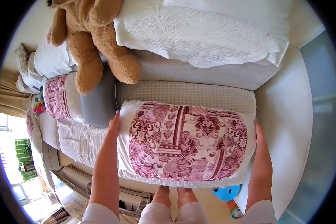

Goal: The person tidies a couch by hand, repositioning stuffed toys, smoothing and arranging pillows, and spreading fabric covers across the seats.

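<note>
A large pillow (188, 143) with a maroon and pink pattern and white ends lies in front of me on the sofa seat. My left hand (114, 121) is at its left end, beside a grey cushion (99, 99). At the right end, my right hand (260, 131) presses along the white edge. Between them the two hands hold the pillow; some fingers are hidden behind its ends. Under and behind it shows a beige waffle-textured seat cover (198, 92).
A brown teddy bear (84, 28) sits on the backrest, left of a white lace cover (201, 35). Further left is another patterned pillow (56, 97) with a small colourful toy (38, 106). A white curved surface (287, 112) runs along the right; a blue object (227, 192) is on the floor.
</note>
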Demonstrator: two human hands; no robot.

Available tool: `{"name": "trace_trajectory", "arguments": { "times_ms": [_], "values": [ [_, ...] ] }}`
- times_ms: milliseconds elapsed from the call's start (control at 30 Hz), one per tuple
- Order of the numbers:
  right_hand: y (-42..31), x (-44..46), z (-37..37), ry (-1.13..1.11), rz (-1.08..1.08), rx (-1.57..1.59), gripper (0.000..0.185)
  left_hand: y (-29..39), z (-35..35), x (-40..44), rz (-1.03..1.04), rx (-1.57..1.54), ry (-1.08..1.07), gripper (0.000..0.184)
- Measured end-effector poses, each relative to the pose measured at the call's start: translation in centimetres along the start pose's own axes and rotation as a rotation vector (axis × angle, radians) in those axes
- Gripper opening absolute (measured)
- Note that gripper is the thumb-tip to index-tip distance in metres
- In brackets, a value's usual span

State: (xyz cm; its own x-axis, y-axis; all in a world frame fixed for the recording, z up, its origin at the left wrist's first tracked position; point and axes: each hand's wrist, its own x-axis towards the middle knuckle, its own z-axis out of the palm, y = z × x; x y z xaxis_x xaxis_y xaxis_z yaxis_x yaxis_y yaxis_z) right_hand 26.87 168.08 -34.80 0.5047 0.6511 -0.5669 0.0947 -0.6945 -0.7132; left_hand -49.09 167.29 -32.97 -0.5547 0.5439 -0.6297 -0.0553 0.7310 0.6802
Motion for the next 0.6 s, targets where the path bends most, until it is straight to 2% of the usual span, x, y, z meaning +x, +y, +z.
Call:
{"name": "trace_trajectory", "arguments": {
  "times_ms": [33,100,133,200,233,300,333,400,433,467,533,567,600],
  "values": [
    [-0.6,0.0,1.0,-0.006,0.006,-0.003,0.066,0.9,0.8,-0.4,-0.006,0.004,0.006,0.065],
    [-2.6,-2.0,2.6,0.034,0.153,-0.33,0.069,2.5,2.1,-2.0,-0.123,-0.02,-0.03,0.065],
    [-3.6,-3.6,3.1,0.035,0.16,-0.333,0.069,3.1,2.5,-2.9,-0.13,-0.016,-0.032,0.065],
    [-5.8,-5.8,4.0,0.017,-0.017,-0.426,0.064,4.0,3.0,-3.9,-0.215,0.077,-0.095,0.052],
    [-5.5,-5.3,3.9,0.02,-0.018,-0.429,0.064,3.2,2.8,-2.8,-0.217,0.074,-0.098,0.052],
    [-4.0,-4.6,2.9,0.095,-0.245,-0.306,0.059,0.6,1.2,0.1,0.112,0.037,-0.048,0.038],
    [-3.5,-4.2,2.1,0.097,-0.247,-0.303,0.059,0.4,0.6,0.4,0.116,0.036,-0.048,0.038],
    [-2.2,-3.2,-0.1,0.103,-0.244,-0.144,0.041,-0.3,-1.2,0.6,0.161,-0.164,0.039,0.029],
    [1.7,-0.1,-0.6,0.303,-0.316,-0.287,0.039,-1.6,-1.8,1.6,0.222,-0.108,0.076,0.032],
    [1.7,-1.0,-0.7,0.303,-0.314,-0.291,0.039,-2.0,-1.7,0.7,0.218,-0.107,0.074,0.032],
    [0.6,-2.9,0.0,0.194,-0.202,-0.357,0.05,-1.9,-0.8,-1.0,0.279,0.163,0.279,0.034],
    [0.1,-3.5,0.1,0.164,-0.185,-0.315,0.054,-1.5,-0.8,-1.2,0.283,0.16,0.274,0.034],
    [-0.5,-4.1,0.0,0.17,-0.184,-0.316,0.054,-1.2,-1.0,-1.5,0.326,0.286,0.228,0.039]
  ]
}}
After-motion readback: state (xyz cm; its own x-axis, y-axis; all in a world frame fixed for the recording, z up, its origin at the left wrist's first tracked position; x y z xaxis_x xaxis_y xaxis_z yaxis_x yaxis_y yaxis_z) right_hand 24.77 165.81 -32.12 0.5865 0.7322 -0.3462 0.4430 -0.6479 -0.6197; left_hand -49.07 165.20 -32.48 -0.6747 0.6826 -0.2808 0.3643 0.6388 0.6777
